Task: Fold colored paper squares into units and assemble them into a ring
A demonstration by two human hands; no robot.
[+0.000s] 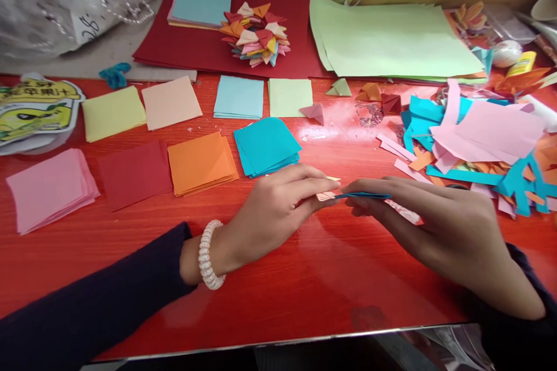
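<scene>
Between the fingertips of both hands are small folded paper pieces. My left hand (278, 200), with a coiled white band on its wrist, pinches a pale peach folded paper piece (325, 196). My right hand (439, 220) has its fingers closed on a blue folded paper piece (368, 195), seen nearly edge-on. The two pieces meet end to end; I cannot tell whether one is inserted in the other. Just beyond my left hand lies a stack of teal paper squares (266, 148), and orange paper squares (202, 163) are to its left.
Further paper stacks, such as pink (52, 188) and yellow (114, 113), lie left. A ring of folded paper pieces (256, 35) stands on dark red sheets (187, 46). Paper scraps (487, 133) heap at right. The red table (261, 313) ends at a near edge.
</scene>
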